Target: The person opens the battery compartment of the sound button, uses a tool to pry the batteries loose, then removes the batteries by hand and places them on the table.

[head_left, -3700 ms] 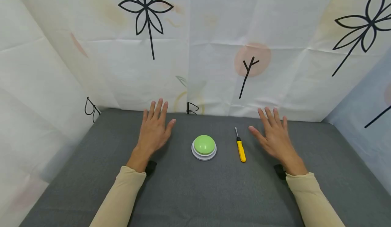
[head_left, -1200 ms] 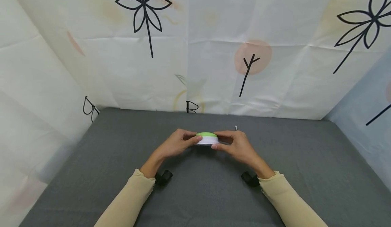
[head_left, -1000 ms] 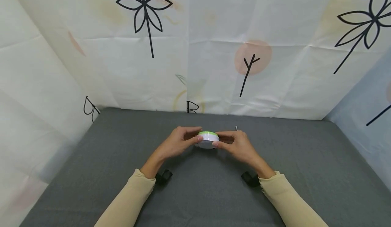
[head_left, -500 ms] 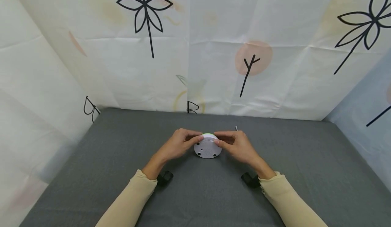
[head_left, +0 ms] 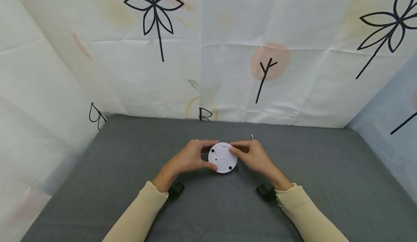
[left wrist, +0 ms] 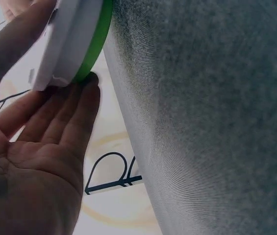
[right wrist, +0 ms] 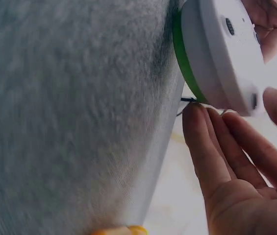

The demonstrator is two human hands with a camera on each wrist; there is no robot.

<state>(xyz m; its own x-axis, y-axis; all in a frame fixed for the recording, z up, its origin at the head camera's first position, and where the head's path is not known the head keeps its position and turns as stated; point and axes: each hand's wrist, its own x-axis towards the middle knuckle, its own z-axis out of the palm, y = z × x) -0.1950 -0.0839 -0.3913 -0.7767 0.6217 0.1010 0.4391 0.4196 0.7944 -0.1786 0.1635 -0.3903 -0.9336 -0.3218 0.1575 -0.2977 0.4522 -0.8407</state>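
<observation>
Left hand [head_left: 190, 158] first: clamped on a round white-and-green plastic button [head_left: 224, 157], with thumb on the near edge and fingers at the far edge. Right hand [head_left: 255, 158] next: also bent around that button, at the upper right edge, with fingertips on the rim and thumb over the white face. Pressing with that thumb or just off? Cannot tell.

Upside down in the middle, between both hands, with flat white bottom up and green side down toward the dark grey woven table cloth [head_left: 208, 205]. Touching the cloth or held just above? Cannot tell. On the white bottom, small black round feet [head_left: 230, 167] and lots of little holes [head_left: 223, 164].

Might slip if pinched too softly, being smooth and round, and could land on the green side. Would likely rock there, if rounded under. Could also get pushed in by accident if pressed down on the cloth. May tip sideways if let go by one hand too soon.

Behind the right hand, a small silver metal tip [head_left: 252, 137], with the rest hidden. Low in the right wrist view, a yellow rounded end [right wrist: 121, 230], maybe of the same tool. Could get knocked by a bump from that hand.
</observation>
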